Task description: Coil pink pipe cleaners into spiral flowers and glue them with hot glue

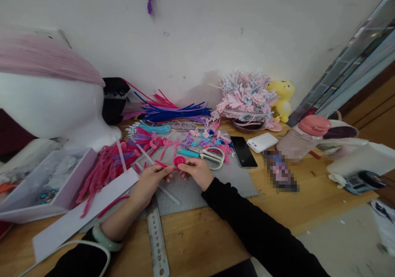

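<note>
Between my hands is a pink pipe cleaner (179, 160) with a round coil in it. My left hand (156, 179) pinches its straight part between thumb and fingers. Just right of that, my right hand (197, 172) grips the piece close below the coil. A grey mat (194, 199) lies beneath both hands. Scissors (212, 155) with white handles and a teal tool (189, 153) rest behind my right hand. A clear stick (168, 195) runs under my left hand, and a metal ruler (158, 240) reaches toward me.
Pink pipe cleaners (106, 170) are heaped at left beside a white bin (88, 162). Bundled blue ones (175, 111) lie by the wall. A decorated headpiece (245, 100) stands at the back. A phone (243, 151), power bank (262, 142) and pink-lidded jar (304, 135) are at right.
</note>
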Demonstrator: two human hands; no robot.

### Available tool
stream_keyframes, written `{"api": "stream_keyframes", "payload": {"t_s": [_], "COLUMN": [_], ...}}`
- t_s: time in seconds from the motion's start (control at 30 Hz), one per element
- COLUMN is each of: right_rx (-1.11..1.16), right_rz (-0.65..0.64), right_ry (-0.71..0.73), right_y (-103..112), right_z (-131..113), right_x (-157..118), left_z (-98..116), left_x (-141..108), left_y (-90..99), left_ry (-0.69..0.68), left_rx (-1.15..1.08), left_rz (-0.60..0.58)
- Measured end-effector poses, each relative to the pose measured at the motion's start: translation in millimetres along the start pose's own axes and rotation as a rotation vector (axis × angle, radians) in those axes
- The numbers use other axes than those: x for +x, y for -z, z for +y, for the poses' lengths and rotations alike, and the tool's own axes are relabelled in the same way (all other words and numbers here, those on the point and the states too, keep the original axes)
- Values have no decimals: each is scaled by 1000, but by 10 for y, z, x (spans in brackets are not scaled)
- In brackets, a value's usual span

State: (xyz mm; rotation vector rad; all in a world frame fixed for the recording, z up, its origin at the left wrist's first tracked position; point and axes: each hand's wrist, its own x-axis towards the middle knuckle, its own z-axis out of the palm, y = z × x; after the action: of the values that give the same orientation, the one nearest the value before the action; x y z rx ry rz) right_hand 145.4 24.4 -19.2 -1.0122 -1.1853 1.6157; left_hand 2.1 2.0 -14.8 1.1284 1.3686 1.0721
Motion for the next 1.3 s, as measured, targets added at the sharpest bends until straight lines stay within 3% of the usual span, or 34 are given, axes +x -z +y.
{"api": "stream_keyframes", "payload": {"t_s": [0.3,0.57,0.8,0.9,1.0,1.1,1.2,1.3], "right_rx": [-27,-133,-299,-191,88,312,389,322], "right_rz": [-70,-259,-436,-312,-108,31,73,88], "right_ry": [-15,-91,-250,-222,-122,-65,-23,-1], "right_y": [-4,116,228,212,114,-24,-126,-151], "right_z": [-43,-70,-205,-188,-89,37,118,133], "right_x": [-41,-11,-20,-7,0,-13,-34,-39], "left_z": [-33,111,105,81,68,57,32,6], "left_x": [24,-24,-36,-48,-80,-113,-125,-121], "left_y": [29,28,53,7,-77,-151,-186,-193], "left_ry": [-111,-40,151,161,116,82,60,61], "left_rx": [46,72,24,-82,-255,-377,-410,-431], "left_rz": [-15,-89,-304,-224,-61,12,18,19]}}
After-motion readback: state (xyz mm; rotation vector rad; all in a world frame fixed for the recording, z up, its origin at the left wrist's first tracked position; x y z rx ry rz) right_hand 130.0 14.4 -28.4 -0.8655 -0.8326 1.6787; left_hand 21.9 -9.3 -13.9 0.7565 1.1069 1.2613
